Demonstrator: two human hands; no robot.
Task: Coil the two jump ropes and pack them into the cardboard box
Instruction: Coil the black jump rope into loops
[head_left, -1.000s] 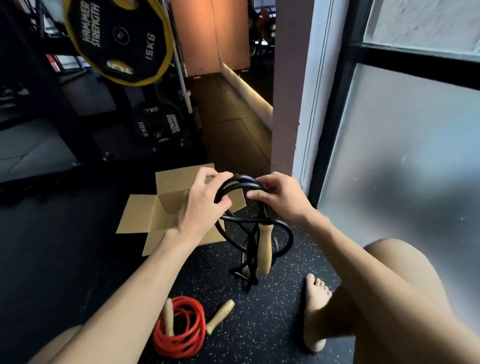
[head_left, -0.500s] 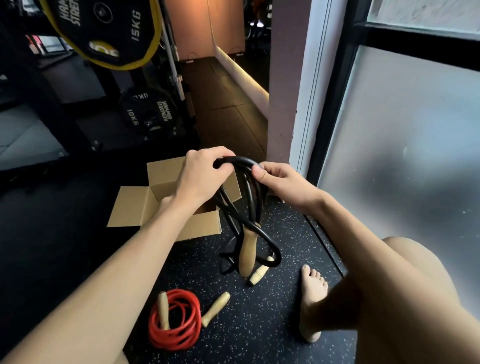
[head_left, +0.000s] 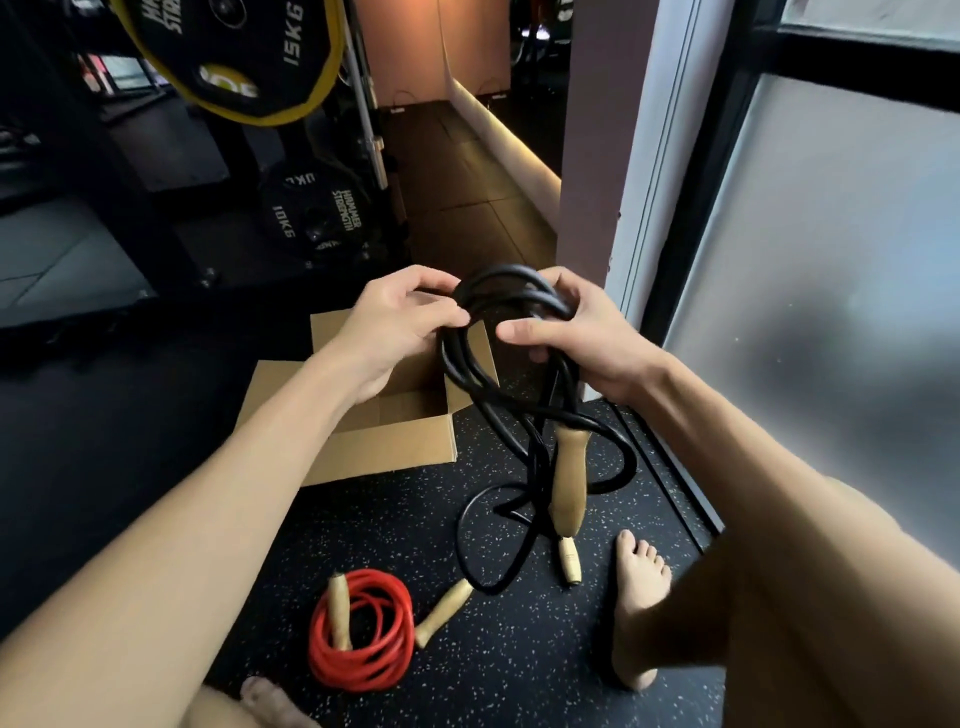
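Both hands, left hand (head_left: 387, 332) and right hand (head_left: 582, 338), fingers clenched on black rope (head_left: 511, 306) loops above open cardboard box (head_left: 395, 447), interior partly hidden; red rope (head_left: 363, 631) coiled on floor (head_left: 519, 649) nearby.

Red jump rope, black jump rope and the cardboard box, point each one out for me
red jump rope (head_left: 362, 670): head view, on the coiled red cord lying on the floor.
black jump rope (head_left: 511, 296): head view, on the bundled loops between both hands.
cardboard box (head_left: 395, 449): head view, on its near outer wall.
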